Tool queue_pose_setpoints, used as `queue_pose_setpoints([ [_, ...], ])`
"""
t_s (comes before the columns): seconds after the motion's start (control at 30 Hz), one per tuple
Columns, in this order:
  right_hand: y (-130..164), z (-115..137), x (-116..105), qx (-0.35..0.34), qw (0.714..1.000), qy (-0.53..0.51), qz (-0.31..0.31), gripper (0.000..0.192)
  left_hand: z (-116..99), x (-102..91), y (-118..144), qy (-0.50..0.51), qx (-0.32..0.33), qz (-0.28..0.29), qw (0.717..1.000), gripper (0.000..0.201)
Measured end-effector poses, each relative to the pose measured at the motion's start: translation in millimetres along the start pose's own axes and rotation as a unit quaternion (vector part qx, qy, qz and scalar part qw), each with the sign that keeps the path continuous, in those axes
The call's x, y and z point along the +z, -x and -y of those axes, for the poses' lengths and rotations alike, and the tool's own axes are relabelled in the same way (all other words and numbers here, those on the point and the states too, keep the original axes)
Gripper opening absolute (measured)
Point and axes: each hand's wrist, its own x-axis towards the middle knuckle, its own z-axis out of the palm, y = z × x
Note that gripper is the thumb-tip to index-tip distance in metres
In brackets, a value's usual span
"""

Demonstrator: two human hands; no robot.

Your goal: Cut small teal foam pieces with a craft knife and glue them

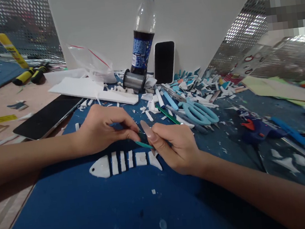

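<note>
We see both hands meeting over a blue mat on the table. The left hand has its grip closed, fingertips pinched on the end of a thin teal strip. The right hand has its grip closed too, thumb and fingers clamped on the same strip, with a long nail pointing up. The strip is flat, narrow and slightly bent, held just above the mat.

Right below the hands lies a white foam fish, cut into a rounded head, four upright bars and a pointed tail piece, the blue mat showing between them.

Behind the hands we find a heap of white and blue foam scraps, pale blue scissors, a green stick, a cola bottle with a blue cap, a wire spool, and a phone leaning on a white board. A dark tablet lies to the left, beside a white foam slab.
</note>
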Motion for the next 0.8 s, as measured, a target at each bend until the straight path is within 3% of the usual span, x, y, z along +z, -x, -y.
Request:
queue_pose_setpoints([
  [0.5, -0.6, 0.2, 2.9, -0.015, 0.999, 0.031, 0.02, 0.027, -0.5, 2.8, 0.0, -0.044, 0.036, 0.011, 0.998, 0.018],
  [0.8, -1.2, 0.1, 3.1, -0.008, 0.998, 0.054, 0.007, 0.029, -6.2, -1.7, -1.0, -0.065, 0.016, 0.022, 0.998, 0.016],
])
